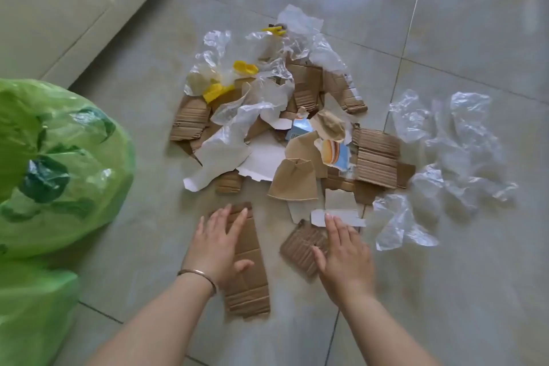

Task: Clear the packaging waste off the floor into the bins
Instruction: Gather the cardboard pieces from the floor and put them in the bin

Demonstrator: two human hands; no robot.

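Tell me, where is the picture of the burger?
The burger picture is on a torn scrap in the right half of the pile, just left of a ribbed cardboard piece and straight beyond the right hand.

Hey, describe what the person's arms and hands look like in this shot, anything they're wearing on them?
Both forearms are bare, with no sleeves in view. The left hand has a thin metal bangle round its wrist, silvery to rose toned. The right hand and its wrist carry nothing. No gloves, and no rings that can be made out. The fingernails look short and unpainted.
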